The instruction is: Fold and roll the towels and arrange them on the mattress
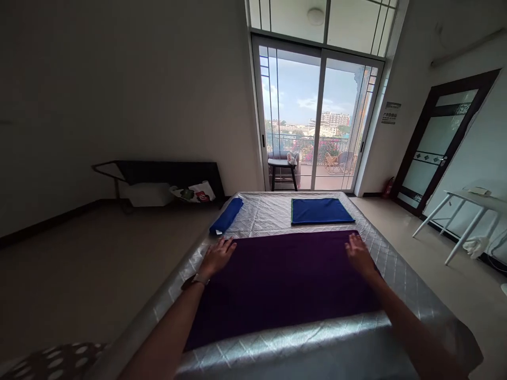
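Note:
A dark purple cloth (pixel 293 279) lies spread flat across the silvery quilted mattress (pixel 261 208). My left hand (pixel 217 257) rests on its far left corner, fingers stretched out and apart. On the far right corner lies my right hand (pixel 358 252), also flat with its fingers extended. Just beyond my left hand is a rolled blue cloth (pixel 227 216) with a small white tag at its near end. A folded blue cloth (pixel 321 211) with green edging lies flat beyond the purple one, to the right.
Sliding glass doors (pixel 317 116) stand beyond the mattress, with a black stool (pixel 282 164) by them. A black frame bench (pixel 170 174) is along the left wall. At right are a white table (pixel 475 199) and a dark-framed door (pixel 446 142). Polka-dotted fabric (pixel 55 361) shows at bottom left.

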Available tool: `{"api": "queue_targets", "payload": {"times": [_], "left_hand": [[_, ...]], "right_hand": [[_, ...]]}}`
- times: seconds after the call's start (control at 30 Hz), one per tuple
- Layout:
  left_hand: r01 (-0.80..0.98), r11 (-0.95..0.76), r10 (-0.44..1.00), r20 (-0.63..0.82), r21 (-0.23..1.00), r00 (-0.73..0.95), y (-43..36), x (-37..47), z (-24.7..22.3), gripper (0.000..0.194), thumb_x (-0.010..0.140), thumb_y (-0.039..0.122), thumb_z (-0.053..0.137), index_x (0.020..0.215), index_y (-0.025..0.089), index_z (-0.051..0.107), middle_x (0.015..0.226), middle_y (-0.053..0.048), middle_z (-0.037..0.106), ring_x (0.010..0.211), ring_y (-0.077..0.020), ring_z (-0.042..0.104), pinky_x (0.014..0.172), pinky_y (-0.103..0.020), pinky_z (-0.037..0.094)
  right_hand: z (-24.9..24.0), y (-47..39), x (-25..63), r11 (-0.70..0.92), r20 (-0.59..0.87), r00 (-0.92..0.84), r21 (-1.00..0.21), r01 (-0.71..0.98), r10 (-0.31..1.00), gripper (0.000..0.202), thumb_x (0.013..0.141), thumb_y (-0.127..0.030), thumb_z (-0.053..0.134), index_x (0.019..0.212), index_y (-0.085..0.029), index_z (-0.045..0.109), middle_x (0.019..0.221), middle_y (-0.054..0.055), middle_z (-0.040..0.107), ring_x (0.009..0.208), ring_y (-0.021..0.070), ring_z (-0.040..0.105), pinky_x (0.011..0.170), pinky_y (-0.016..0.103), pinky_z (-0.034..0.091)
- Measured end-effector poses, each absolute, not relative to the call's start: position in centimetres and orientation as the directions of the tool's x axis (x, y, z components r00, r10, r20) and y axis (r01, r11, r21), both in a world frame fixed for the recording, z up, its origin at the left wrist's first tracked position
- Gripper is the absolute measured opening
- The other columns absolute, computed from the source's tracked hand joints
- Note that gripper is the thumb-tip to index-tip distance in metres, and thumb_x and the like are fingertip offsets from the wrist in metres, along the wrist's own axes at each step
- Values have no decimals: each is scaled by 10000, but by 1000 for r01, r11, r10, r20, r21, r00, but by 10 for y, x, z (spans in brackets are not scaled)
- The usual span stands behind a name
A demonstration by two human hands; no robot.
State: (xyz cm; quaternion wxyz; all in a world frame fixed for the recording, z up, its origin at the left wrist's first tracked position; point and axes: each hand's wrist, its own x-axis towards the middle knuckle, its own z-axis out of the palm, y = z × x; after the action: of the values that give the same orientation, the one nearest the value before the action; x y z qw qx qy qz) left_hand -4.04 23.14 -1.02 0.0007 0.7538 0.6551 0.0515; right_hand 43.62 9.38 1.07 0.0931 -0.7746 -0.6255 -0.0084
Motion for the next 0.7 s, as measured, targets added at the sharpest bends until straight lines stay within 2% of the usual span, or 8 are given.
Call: {"api": "queue_targets", "payload": {"times": [0.07, 0.17, 0.23, 0.3, 0.4, 0.5, 0.6, 0.7], "left_hand": [[975, -216, 973, 93, 59, 210, 210, -33, -10, 599, 1034, 412, 225, 1552, 156, 382, 1637, -145, 297, 1533, -259, 234, 1216, -453, 243], [942, -326, 945, 39, 83, 324, 162, -27, -21, 595, 1027, 485, 267, 1558, 239, 375, 1640, -97, 298, 1531, -269, 238, 1217, -485, 243], [954, -291, 956, -7, 78, 292, 129, -31, -30, 612, 1023, 532, 271, 1571, 269, 338, 1644, -89, 283, 1530, -287, 233, 1218, -517, 230], [980, -191, 981, -23, 51, 193, 101, -42, -36, 632, 1021, 557, 273, 1584, 272, 299, 1651, -94, 254, 1530, -298, 226, 1222, -525, 216], [994, -108, 994, -25, -10, 107, 76, -62, -38, 622, 1022, 531, 312, 1586, 268, 293, 1654, -106, 237, 1529, -303, 227, 1218, -511, 238], [984, -133, 991, -25, -118, 131, 66, -82, -41, 546, 1017, 387, 364, 1558, 311, 367, 1658, -79, 229, 1530, -324, 213, 1205, -529, 262], [962, -196, 981, -53, -191, 189, 61, -107, -51, 567, 953, 206, 384, 1479, 391, 491, 1655, -5, 248, 1526, -341, 219, 1196, -570, 264], [960, -219, 975, -71, -177, 210, 60, -128, -58, 534, 901, 253, 443, 1400, 364, 597, 1600, -35, 393, 1487, -356, 326, 1172, -585, 311]], "right_hand": [[8, 93, 387, -53, 133, 78, -184, 981, 988, 595, 1059, -438, 253, 1571, -149, 348, 1651, 121, 262, 1532, 268, 196, 1245, 445, 151], [2, 85, 314, 189, 74, -175, -303, 934, 982, 696, 1041, -501, 147, 1597, -97, 259, 1641, 121, 248, 1537, 255, 184, 1237, 441, 171], [-6, 76, 284, 258, 15, -271, -362, 896, 962, 737, 1025, -559, 142, 1605, -114, 234, 1646, 101, 229, 1541, 242, 167, 1242, 440, 154], [-18, 68, 280, 274, -19, -304, -380, 883, 953, 768, 1007, -606, 166, 1612, -135, 212, 1657, 83, 200, 1546, 232, 137, 1252, 438, 109], [-45, 60, 317, 219, -22, -244, -365, 905, 970, 781, 976, -660, 215, 1619, -217, 210, 1665, 40, 199, 1549, 241, 122, 1257, 464, 68], [-65, 59, 377, 22, 35, -10, -355, 935, 999, 739, 929, -705, 336, 1572, -340, 349, 1660, -18, 248, 1547, 285, 123, 1251, 502, 122], [-69, 62, 431, -133, 74, 170, -354, 926, 983, 696, 929, -688, 439, 1544, -366, 392, 1675, 17, 217, 1542, 330, 124, 1238, 569, 126], [-61, 67, 471, -229, 100, 280, -355, 906, 955, 633, 963, -637, 475, 1527, -363, 396, 1660, 61, 241, 1506, 323, 226, 1228, 591, 150]]}}
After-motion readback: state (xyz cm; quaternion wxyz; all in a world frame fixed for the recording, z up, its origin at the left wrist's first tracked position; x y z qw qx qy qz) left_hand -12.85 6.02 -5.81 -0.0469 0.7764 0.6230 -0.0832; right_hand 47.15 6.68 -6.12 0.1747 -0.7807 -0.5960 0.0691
